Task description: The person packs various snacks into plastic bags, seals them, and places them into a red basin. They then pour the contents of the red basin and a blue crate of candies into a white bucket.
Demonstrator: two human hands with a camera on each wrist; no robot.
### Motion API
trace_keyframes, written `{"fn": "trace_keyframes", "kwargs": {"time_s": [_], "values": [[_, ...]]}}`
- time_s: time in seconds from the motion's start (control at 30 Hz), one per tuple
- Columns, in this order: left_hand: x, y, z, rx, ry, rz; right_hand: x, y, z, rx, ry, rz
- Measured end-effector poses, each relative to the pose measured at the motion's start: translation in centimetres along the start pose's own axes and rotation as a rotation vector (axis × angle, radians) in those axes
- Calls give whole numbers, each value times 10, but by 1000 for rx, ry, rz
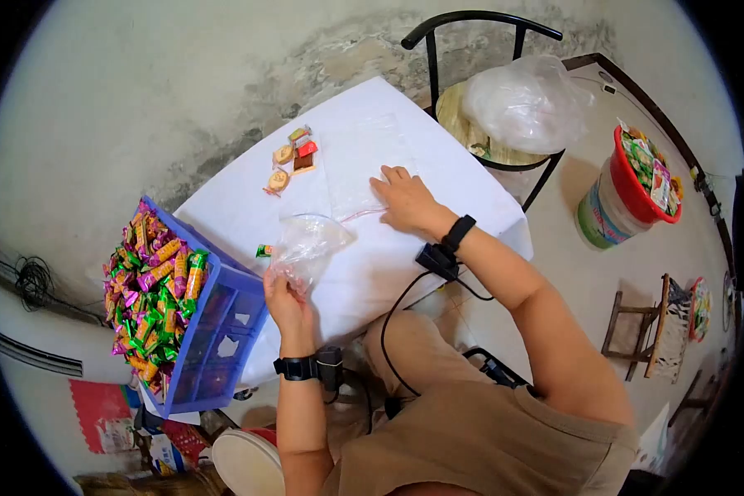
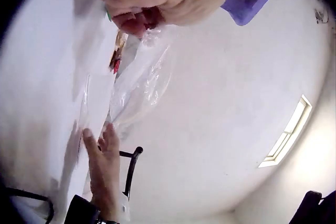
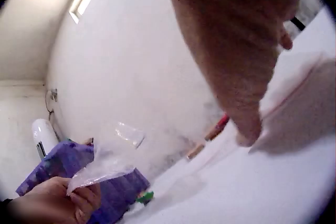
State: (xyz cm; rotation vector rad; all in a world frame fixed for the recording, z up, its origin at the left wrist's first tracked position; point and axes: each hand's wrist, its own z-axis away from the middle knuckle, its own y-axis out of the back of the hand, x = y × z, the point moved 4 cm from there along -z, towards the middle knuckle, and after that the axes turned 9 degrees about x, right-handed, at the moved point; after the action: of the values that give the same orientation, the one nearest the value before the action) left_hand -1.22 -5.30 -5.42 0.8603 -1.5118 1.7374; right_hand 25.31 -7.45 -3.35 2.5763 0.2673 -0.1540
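Observation:
A clear plastic bag point(image 1: 312, 244) hangs from my left hand point(image 1: 289, 310), whose fingers pinch it at one end, near the left part of the white-covered table point(image 1: 248, 198). In the left wrist view the bag point(image 2: 144, 85) stretches out from the curled fingertips. My right hand point(image 1: 407, 201) rests with spread fingers at the lower corner of a second clear bag point(image 1: 364, 157), which lies flat on the cloth and has a reddish line along its near edge. The thumb point(image 3: 249, 132) meets the cloth in the right wrist view.
Several wrapped snacks point(image 1: 293, 155) lie at the table's far left; a green-wrapped one point(image 1: 264, 250) is beside the left hand. A tilted blue crate point(image 1: 211, 331) of wrapped snacks stands left. Behind right is a chair point(image 1: 446, 107) bearing a plastic bundle point(image 1: 525, 103). A cable point(image 1: 386, 331) crosses my lap.

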Motion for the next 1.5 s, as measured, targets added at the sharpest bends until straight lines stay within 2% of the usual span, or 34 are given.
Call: {"fn": "trace_keyframes", "kwargs": {"time_s": [0.07, 0.2, 0.27, 0.3, 0.37, 0.4, 0.47, 0.5, 0.53, 0.57, 0.6, 0.63, 0.7, 0.73, 0.8, 0.83, 0.9, 0.93, 0.97, 1.03, 1.07, 1.13, 1.2, 1.23, 1.27, 1.33, 1.4, 1.43, 1.5], "values": [[-11, 14, -6, 53, 58, 9, 15, -19, 8, -430, -47, -16], [-21, 32, -14, -27, 160, -30, 38, -30, 2, -420, 13, 24], [-16, 23, -5, 45, 157, -195, 48, 0, -15, -248, -382, -106], [-20, 25, -8, 23, 168, -200, 47, 15, -19, -239, -397, -88], [-17, 30, -17, 55, -223, -610, 45, 52, -21, -59, -540, -305], [-14, 15, -7, 18, -213, -609, 39, 64, -18, 6, -491, -420], [21, -32, 40, -44, -811, -1156, 19, 88, -8, 66, -332, -641], [21, -44, 49, -72, -812, -1146, 7, 100, -5, -57, -261, -765], [17, -57, 57, -243, -687, -971, -9, 109, -1, -107, -276, -900], [11, -68, 62, -401, -554, -795, -21, 117, 6, -247, -389, -1066], [1, -78, 60, -439, -322, -513, -31, 120, 12, -359, -453, -1194], [-2, -87, 63, -454, -316, -515, -37, 119, 21, -419, -528, -1348], [-14, -113, 74, -709, 54, -113, -37, 118, 31, -461, -512, -1226], [-16, -120, 82, -668, 26, -151, -36, 122, 33, -447, -520, -1224], [-24, -128, 86, -658, 19, -255, -25, 136, 40, -191, -565, -766], [-29, -131, 88, -638, 0, -344, -25, 144, 46, -175, -590, -761], [-36, -138, 98, -654, 44, -339, -21, 161, 54, -36, -691, -833], [-39, -141, 102, -646, 72, -322, -17, 153, 65, -114, -715, -923], [-41, -146, 106, -653, 76, -328, -16, 156, 70, -106, -722, -922], [-49, -155, 111, -609, -72, -710, -18, 160, 81, -277, -858, -1255], [-57, -155, 110, -611, -71, -711, -13, 164, 84, -275, -860, -1255], [-70, -159, 110, -678, -219, -739, 5, 169, 89, -189, -1090, -1425], [-67, -166, 119, -675, -197, -715, 44, 183, 82, 141, -1116, -1236], [-65, -168, 122, -670, -169, -698, 71, 194, 76, 341, -1088, -1100], [-65, -164, 119, -648, -175, -716, 95, 207, 73, 592, -1131, -1097], [-64, -156, 114, -620, -169, -733, 158, 217, 84, 1001, -1023, -975], [-63, -144, 106, -593, -156, -769, 190, 239, 96, 1168, -922, -746], [-67, -137, 102, -613, -176, -807, 192, 240, 108, 1167, -939, -744], [-76, -124, 96, -641, -183, -851, 195, 250, 144, 1279, -995, -440]]}}
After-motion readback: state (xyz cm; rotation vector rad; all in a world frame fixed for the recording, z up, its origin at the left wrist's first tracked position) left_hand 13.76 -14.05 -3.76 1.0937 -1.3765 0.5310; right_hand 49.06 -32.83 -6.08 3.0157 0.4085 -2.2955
